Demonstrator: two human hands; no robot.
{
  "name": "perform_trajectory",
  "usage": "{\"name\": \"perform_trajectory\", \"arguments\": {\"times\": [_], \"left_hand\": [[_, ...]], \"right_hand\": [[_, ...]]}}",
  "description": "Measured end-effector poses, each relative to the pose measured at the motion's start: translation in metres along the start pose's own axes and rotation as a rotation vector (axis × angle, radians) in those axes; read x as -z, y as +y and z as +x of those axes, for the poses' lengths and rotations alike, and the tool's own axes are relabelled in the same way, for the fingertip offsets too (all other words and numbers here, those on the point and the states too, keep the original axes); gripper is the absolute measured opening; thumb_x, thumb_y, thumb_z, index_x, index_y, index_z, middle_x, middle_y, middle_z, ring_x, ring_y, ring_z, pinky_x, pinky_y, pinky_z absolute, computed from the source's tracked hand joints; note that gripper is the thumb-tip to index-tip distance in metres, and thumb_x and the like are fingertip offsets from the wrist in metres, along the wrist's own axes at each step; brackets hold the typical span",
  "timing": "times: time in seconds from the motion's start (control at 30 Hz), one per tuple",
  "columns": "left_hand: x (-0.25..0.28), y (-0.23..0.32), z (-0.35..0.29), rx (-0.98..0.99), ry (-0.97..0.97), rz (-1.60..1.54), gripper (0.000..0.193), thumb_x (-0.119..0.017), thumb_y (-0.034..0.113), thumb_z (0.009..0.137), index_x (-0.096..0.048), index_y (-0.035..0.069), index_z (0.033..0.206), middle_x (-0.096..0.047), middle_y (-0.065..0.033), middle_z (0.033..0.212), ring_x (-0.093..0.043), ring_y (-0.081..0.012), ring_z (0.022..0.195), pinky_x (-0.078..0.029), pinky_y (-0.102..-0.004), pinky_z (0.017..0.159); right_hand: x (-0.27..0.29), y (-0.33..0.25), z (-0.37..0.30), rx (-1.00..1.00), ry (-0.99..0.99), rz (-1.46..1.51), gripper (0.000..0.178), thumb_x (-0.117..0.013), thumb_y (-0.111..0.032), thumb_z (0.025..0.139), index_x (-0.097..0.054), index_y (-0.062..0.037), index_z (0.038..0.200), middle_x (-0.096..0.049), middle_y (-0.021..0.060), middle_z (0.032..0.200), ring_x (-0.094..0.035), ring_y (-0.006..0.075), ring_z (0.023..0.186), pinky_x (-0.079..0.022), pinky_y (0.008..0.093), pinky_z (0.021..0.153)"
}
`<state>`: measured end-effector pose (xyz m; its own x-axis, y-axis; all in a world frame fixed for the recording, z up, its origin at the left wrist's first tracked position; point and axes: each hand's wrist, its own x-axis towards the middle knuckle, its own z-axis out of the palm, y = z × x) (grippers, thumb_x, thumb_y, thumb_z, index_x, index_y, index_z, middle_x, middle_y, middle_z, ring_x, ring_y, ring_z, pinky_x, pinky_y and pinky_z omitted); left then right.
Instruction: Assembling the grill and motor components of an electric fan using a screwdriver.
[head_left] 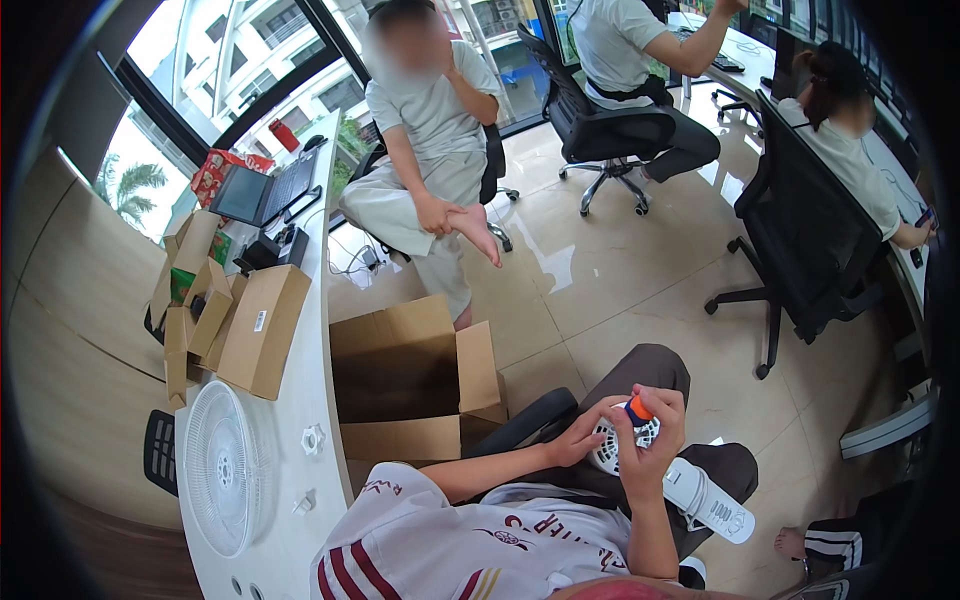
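Right grip [655, 440], orange handle [638, 410] seemingly at housing rim [604, 460], floor [740, 400] beyond.

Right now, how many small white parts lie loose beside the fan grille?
2 on the table: upper part and lower part, both right of the fan grille, which may hide others.

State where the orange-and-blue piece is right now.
Right of centre in the head view, the orange-and-blue piece is in the right hand, by the white slotted part.
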<state>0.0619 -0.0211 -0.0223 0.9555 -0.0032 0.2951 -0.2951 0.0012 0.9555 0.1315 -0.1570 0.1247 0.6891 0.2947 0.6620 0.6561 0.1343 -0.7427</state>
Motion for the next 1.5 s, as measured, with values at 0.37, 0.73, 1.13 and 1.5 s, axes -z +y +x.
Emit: {"name": "perform_trajectory", "arguments": {"times": [0.37,0.73,1.13,1.5], "left_hand": [[0.002,0.002,0.002,-0.056,0.025,0.011,0.041,-0.049,0.040,0.106,-0.048,0.007,0.130,-0.036,-0.0211,0.158,-0.033,-0.0359,0.149,-0.021,-0.0472,0.123],[0.007,-0.001,-0.006,-0.029,0.047,-0.003,0.044,-0.051,0.041,0.105,-0.048,0.008,0.133,-0.034,-0.0212,0.159,-0.032,-0.0363,0.150,-0.020,-0.0476,0.123],[0.011,0.005,-0.009,-0.083,0.038,0.002,0.048,-0.049,0.038,0.105,-0.043,0.007,0.142,-0.032,-0.0189,0.160,-0.027,-0.0340,0.152,-0.018,-0.0473,0.124],[0.007,0.000,0.000,-0.088,0.026,-0.014,0.026,-0.050,0.032,0.104,-0.049,0.010,0.117,-0.035,-0.0261,0.159,-0.037,-0.0393,0.147,-0.025,-0.0473,0.121]], "right_hand": [[0.013,-0.007,0.008,-0.094,-0.139,0.056,0.041,-0.076,0.003,0.084,-0.063,-0.0024,0.122,-0.071,0.0212,0.119,-0.071,0.0336,0.106,-0.055,0.0392,0.094],[-0.002,-0.009,0.001,-0.037,-0.039,-0.027,0.041,-0.081,0.004,0.079,-0.066,0.0029,0.118,-0.074,0.0233,0.113,-0.075,0.0364,0.100,-0.058,0.0387,0.090],[-0.002,-0.009,0.005,-0.090,-0.089,0.049,0.042,-0.077,0.004,0.082,-0.065,0.0011,0.122,-0.073,0.0227,0.116,-0.074,0.0347,0.104,-0.056,0.0394,0.094],[0.020,-0.015,0.004,-0.017,-0.016,0.049,0.040,-0.068,0.001,0.092,-0.059,-0.0010,0.131,-0.070,0.0221,0.120,-0.070,0.0312,0.108,-0.053,0.0403,0.098]]}}
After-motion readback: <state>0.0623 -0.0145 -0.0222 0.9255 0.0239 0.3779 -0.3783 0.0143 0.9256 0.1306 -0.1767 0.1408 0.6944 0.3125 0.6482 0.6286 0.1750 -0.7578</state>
